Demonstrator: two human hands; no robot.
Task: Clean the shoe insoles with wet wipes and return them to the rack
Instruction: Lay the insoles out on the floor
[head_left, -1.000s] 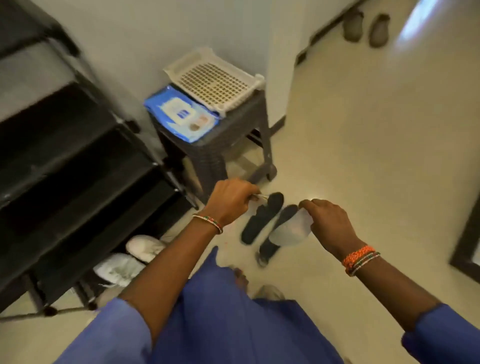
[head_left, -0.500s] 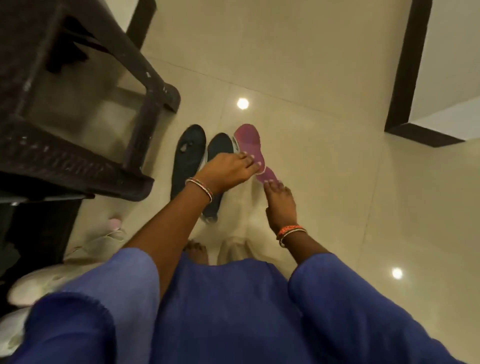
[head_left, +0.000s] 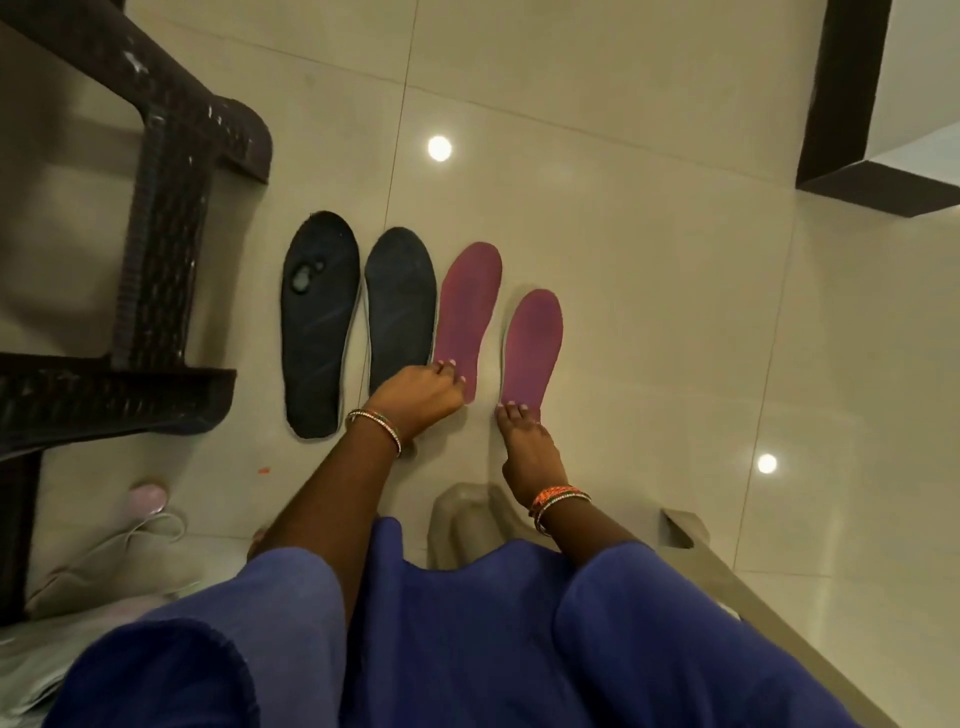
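Four insoles lie side by side on the tiled floor. Two are dark: the left dark insole (head_left: 318, 322), with a pale smudge near its toe, and the right dark insole (head_left: 399, 306). Two are pink. My left hand (head_left: 418, 397) has its fingers curled on the heel end of the left pink insole (head_left: 470, 306). My right hand (head_left: 527, 441) reaches down with straight fingers, its tips touching the heel of the right pink insole (head_left: 532, 348). All four insoles lie flat. No wipe and no rack are in view.
A dark woven stool (head_left: 166, 218) stands on the left, its legs close to the dark insoles. White shoes (head_left: 109, 566) sit at the lower left. A beige shoe (head_left: 467, 519) lies below my hands. A dark door frame (head_left: 836, 104) is at the upper right.
The view has dropped from the stool and wipes pack to the floor. The two pink insoles now lie flat beside the dark pair. The white piece in my right hand is gone from view.
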